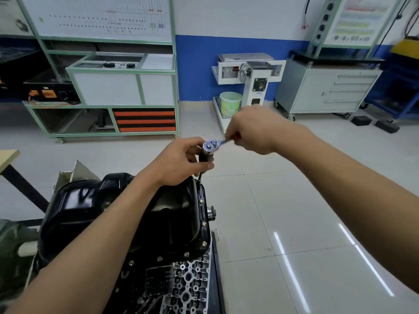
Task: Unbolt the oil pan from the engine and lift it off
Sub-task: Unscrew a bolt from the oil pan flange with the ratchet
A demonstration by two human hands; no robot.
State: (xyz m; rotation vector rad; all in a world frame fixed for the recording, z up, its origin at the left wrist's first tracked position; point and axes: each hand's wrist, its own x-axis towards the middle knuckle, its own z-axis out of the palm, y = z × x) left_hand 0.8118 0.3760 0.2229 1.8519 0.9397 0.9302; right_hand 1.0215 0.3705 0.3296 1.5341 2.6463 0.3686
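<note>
black pan (86, 200) sits on the engine (188, 279), bolts (204, 223) along its rim. my left hand (179, 159) curls round the extension (203, 158) to keep it square at the pan's far right corner; my right hand (251, 130) clamps the ratchet (209, 146) handle for leverage.

Was an auto training workshop: bare engine (188, 279) up front, wiring trainer board (102, 19), grey tool cabinet (317, 91) on casters, tiled floor (272, 200), blue-banded wall (226, 64).
</note>
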